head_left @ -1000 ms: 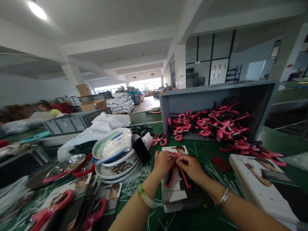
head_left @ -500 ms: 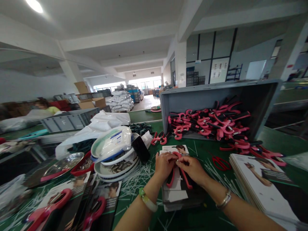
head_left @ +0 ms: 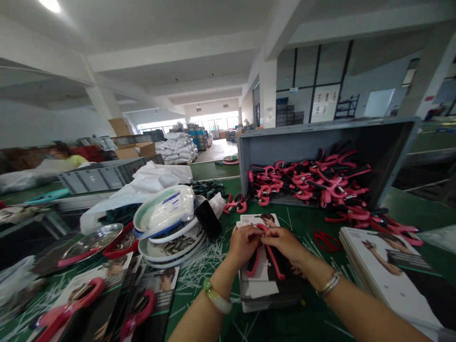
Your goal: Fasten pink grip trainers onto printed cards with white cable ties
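Nearest: your left hand point(head_left: 244, 244), fingers curling nearly closed, is gripping the head of a pink-and-black tool point(head_left: 277, 266); your right hand point(head_left: 285, 243) is pinching shut beside it, fingertips hiding whatever they are holding. The tool is lying handles toward you on a card stack point(head_left: 251, 220), probably serving as flat support. Right: a second card stack point(head_left: 377, 259) is showing print too blurred to read. Beyond: a grey crate point(head_left: 327, 127), lying sideways, likely for easy reach, is holding similar tools point(head_left: 335, 190). Farther: a grey bin point(head_left: 107, 176) is bearing an illegible white mark.
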{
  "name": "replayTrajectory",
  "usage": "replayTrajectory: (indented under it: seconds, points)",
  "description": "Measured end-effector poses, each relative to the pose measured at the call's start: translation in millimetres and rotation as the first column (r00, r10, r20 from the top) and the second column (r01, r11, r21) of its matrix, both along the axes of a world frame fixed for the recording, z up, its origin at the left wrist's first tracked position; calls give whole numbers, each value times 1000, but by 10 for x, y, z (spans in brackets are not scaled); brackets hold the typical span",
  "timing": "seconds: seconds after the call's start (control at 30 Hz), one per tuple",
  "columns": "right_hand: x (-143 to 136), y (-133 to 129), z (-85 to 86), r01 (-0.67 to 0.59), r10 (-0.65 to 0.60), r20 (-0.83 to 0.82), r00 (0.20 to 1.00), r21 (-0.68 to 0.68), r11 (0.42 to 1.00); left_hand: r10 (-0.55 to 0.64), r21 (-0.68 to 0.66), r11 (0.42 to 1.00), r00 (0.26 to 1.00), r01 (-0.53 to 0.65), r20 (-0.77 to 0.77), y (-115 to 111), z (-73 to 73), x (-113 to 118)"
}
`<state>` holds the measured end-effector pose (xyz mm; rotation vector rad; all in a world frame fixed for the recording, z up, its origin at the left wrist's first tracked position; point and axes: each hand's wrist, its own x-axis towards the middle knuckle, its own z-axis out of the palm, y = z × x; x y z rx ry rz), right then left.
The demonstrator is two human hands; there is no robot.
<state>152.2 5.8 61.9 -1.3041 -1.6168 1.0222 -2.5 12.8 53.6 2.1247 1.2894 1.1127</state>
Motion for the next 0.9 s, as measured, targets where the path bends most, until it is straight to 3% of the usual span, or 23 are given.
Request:
replayTrajectory:
  seconds: [0.17,0.33,0.5,0.6,0.7,0.8,0.9]
  points:
    - [-26,72,16,-2,2,14,1000,21,1000,-208,33,978,972,205,111,-31,54,-109]
    - [-52,7,-98,47,-48,4,999,108,993,-68,123,991,994,57,89,-7,19,-63]
    - [-20,-41,-221,83,-61,-74,995,339,937,11,362,931,996,-43,90,-47,-26,8]
    - [-36,-24,-192,9,-45,79,996,413,911,37,464,883,996,-69,78,-105,9,18]
    - [-85,8,-111,-52,-74,298,952,392,919,52,528,844,994,-95,96,-169,72,18]
    - [-112,36,-62,-91,-76,408,910,376,922,56,541,836,995,-94,87,-225,99,5]
    - [-91,56,-79,-96,-65,344,937,432,897,106,410,904,993,-120,57,-265,54,-25]
